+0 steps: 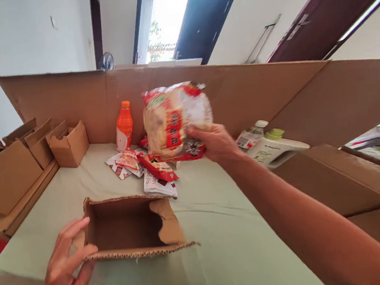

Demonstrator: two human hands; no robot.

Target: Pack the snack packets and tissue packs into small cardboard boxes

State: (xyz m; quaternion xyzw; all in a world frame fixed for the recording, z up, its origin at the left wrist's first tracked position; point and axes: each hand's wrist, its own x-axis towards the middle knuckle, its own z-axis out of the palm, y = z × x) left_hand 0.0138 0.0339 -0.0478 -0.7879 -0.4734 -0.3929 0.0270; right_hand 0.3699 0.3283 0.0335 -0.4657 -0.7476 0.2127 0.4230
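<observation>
My right hand [215, 142] is closed on the lower right edge of a clear-and-red plastic snack bag [175, 121]. It holds the bag upright above the table, in front of the cardboard wall. Pale contents show through the bag. My left hand [65, 262] grips the left end of a small open cardboard box [126, 253], fingertips at its rim. The box stands near the table's front edge, and its inside shows no contents. Behind it lie several red and white snack packets [159, 167], partly below the raised bag.
An orange-capped drink bottle [124, 126] stands at the back. Cardboard boxes [69, 146] crowd the left side. At the right are a clear bottle [252, 135], a white jug [273, 150] and large cardboard boxes [329, 179]. A cardboard wall [238, 87] closes off the table's far side.
</observation>
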